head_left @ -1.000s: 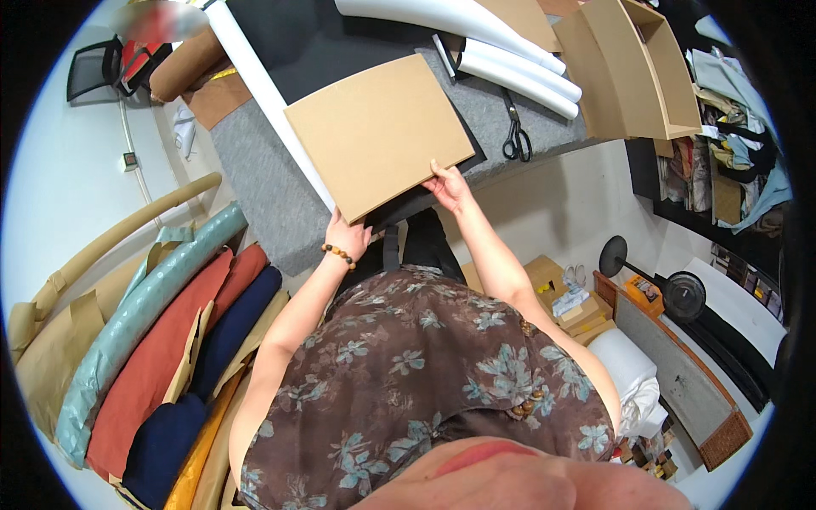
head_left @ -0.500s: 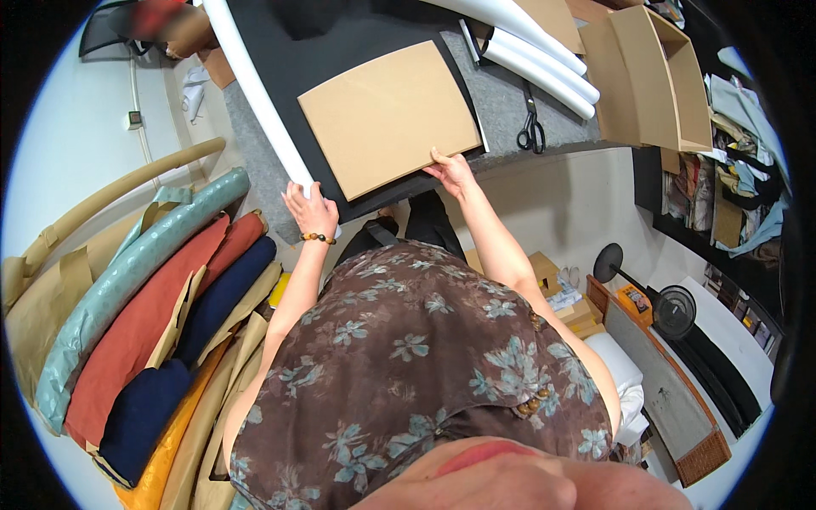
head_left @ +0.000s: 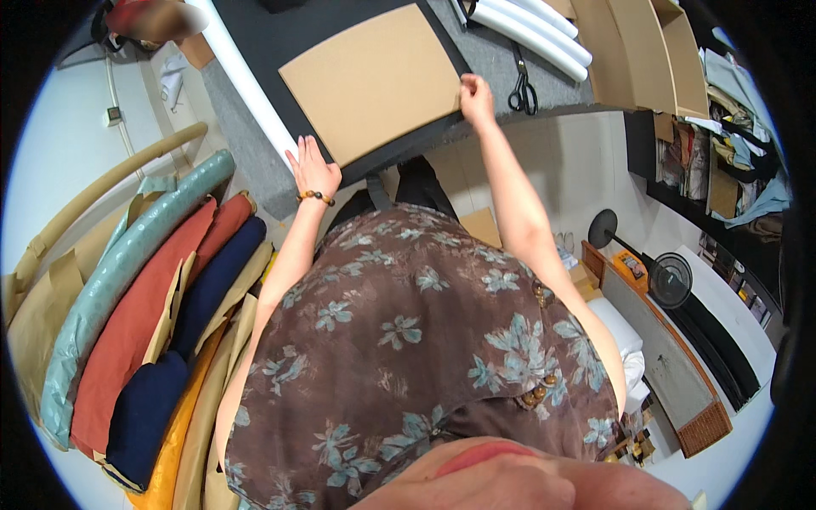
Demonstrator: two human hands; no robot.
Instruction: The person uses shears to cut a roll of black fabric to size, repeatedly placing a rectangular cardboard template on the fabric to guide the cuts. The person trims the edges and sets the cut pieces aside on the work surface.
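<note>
A flat tan board (head_left: 370, 85) with a curved far edge lies on a black sheet (head_left: 255, 38) on the grey worktable. Along the sheet's left side runs a long white roll (head_left: 246, 85). My left hand (head_left: 315, 168), wearing a beaded bracelet, lies with its fingers stretched out by the roll's near end and the board's near left corner. At the right edge of the board and sheet, my right hand (head_left: 477, 99) has its fingers curled closed on the sheet's edge. Its fingertips are partly hidden.
Black scissors (head_left: 523, 85) lie right of my right hand, below several white rolls (head_left: 535, 38). An open cardboard box (head_left: 629, 51) stands at the table's right end. Rolled fabrics (head_left: 136, 306) lean at the left. A standing fan (head_left: 670, 280) is at the lower right.
My right hand has moved from the board's near edge to its right edge. My left hand's fingers have straightened beside the roll. The whole view has shifted, and the table sits higher in it.
</note>
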